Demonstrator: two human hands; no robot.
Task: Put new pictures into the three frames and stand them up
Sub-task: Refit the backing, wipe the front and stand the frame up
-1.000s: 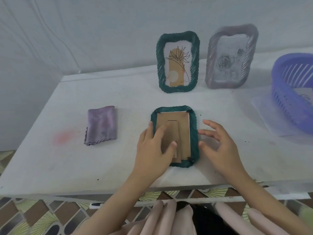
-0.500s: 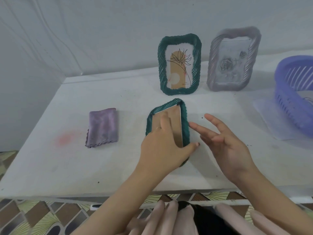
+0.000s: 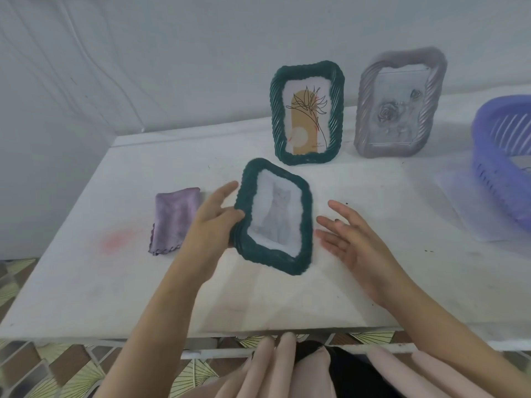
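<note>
My left hand (image 3: 214, 222) grips the left edge of a dark green ribbed frame (image 3: 306, 214), thumb on its front. The frame is lifted off the table, tilted, and faces me with a grey cat picture (image 3: 275, 216) inside. My right hand (image 3: 349, 239) hovers just right of it, fingers spread, touching nothing. At the back stand two frames upright: a green frame (image 3: 307, 113) holding a flower drawing and a grey frame (image 3: 400, 103) holding a rose picture.
A folded purple cloth (image 3: 173, 219) lies left of my left hand on the white table (image 3: 287, 300). A purple plastic basket (image 3: 502, 156) sits at the right edge on a clear plastic sheet. A white wall backs the table.
The frame lay face down under my hands. My left hand has lifted it and turned it over, so the cat picture now faces me. My right hand drew slightly aside.
</note>
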